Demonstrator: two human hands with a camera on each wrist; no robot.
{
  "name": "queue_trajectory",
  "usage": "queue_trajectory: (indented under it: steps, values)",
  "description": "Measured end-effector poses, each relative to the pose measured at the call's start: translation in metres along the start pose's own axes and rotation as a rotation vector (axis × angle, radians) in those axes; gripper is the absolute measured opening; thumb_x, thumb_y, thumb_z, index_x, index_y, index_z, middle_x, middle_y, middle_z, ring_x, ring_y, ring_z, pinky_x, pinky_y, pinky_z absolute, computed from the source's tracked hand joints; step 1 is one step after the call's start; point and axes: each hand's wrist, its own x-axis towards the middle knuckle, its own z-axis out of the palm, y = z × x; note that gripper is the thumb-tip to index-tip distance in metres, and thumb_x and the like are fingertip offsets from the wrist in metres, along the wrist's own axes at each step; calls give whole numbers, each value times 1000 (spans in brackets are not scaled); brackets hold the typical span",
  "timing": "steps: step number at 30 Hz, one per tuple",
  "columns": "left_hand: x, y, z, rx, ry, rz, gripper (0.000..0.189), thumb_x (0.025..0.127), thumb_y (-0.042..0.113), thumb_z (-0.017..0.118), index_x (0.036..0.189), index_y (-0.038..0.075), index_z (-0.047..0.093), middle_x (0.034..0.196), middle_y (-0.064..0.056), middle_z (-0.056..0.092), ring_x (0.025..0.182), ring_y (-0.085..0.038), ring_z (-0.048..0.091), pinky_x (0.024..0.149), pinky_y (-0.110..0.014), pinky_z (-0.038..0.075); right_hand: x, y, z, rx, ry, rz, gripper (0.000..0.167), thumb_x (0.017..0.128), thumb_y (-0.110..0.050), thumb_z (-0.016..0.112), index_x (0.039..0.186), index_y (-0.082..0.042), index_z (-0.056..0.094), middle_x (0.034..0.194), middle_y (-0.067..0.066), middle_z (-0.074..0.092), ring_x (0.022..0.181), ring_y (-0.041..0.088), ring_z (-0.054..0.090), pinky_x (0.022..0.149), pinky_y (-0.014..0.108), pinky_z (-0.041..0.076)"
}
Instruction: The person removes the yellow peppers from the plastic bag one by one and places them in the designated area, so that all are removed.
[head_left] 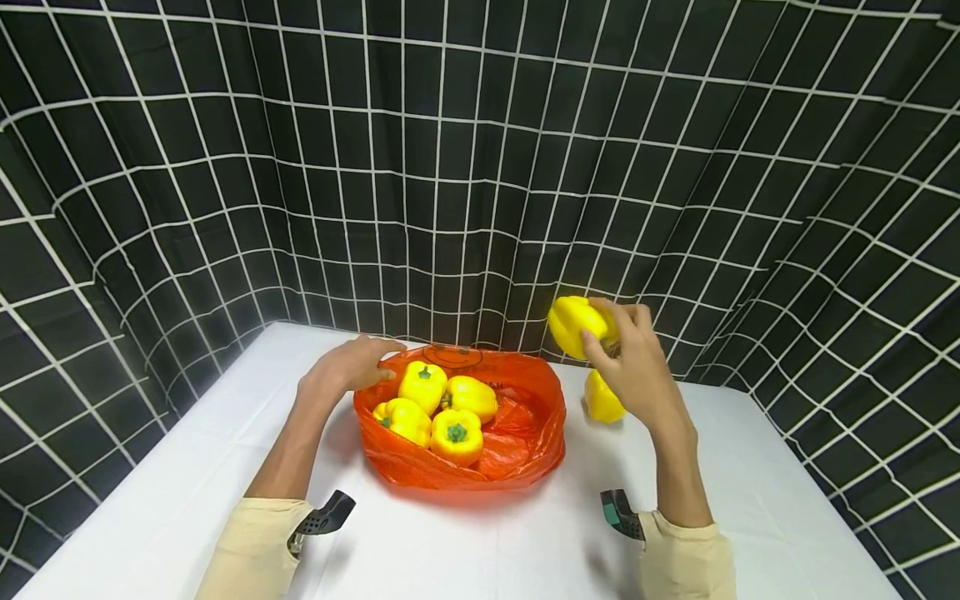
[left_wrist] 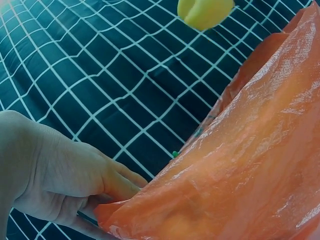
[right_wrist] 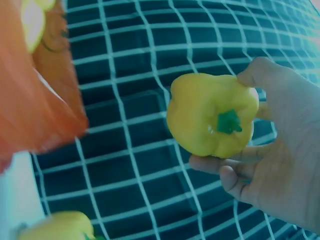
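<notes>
A red plastic bag (head_left: 517, 450) sits wide open on the table with several yellow bell peppers (head_left: 457, 437) inside, mostly toward its left. At the bag's left rim, my left hand (head_left: 356, 364) holds the edge, the plastic running between fingers and thumb in the left wrist view. My right hand (head_left: 633, 358) grips another yellow bell pepper (right_wrist: 212, 115) by its sides, raised to the right of the bag. Its green stem faces the right wrist camera. Below that hand, one more yellow bell pepper (head_left: 603, 398) lies on the table, partly hidden by the hand.
The white-covered table (head_left: 465, 550) extends on all sides of the bag. A black curtain with a white grid (head_left: 465, 167) stands behind and along both sides. Dark wrist devices (head_left: 327, 512) stick out from both cream sleeves.
</notes>
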Motion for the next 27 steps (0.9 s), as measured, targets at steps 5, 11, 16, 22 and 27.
queue_trajectory:
  steps: [5, 11, 16, 22, 27]
  values:
    - [1, -2, 1, 5, -1, 6, 53, 101, 19, 67, 152, 14, 54, 151, -17, 60, 140, -42, 52, 116, -63, 46, -5, 14, -23, -41, 106, 36, 58, 101, -28, 65, 152, -7, 48, 135, 26, 51, 101, 38, 59, 83, 41, 56]
    - [1, -1, 0, -4, 2, -1, 52, 101, 19, 67, 152, 15, 54, 151, -16, 60, 139, -41, 53, 115, -63, 48, -10, 30, -40, -69, 185, 92, 65, 97, -24, 72, 153, -4, 46, 143, 31, 53, 107, 46, 60, 82, 49, 62]
    - [1, -1, -1, -3, 7, 0, 53, 101, 18, 67, 152, 14, 55, 151, -17, 60, 140, -41, 53, 115, -62, 47, -12, 39, -48, -66, 197, 183, 77, 95, -20, 76, 156, -1, 35, 145, 36, 53, 119, 53, 57, 96, 68, 57]
    - [-1, -1, -2, -11, 7, 8, 53, 101, 17, 67, 152, 14, 54, 151, -16, 60, 139, -40, 55, 115, -61, 49, -14, 51, -47, -167, 170, 325, 75, 93, -20, 77, 152, 7, 39, 138, 39, 53, 121, 51, 43, 100, 64, 53]
    - [0, -2, 0, -15, 10, 11, 53, 101, 16, 68, 152, 14, 54, 150, -16, 61, 137, -39, 56, 113, -59, 51, -17, 70, -42, -249, 67, 380, 65, 93, -18, 76, 144, 11, 47, 128, 40, 51, 112, 53, 41, 92, 66, 50]
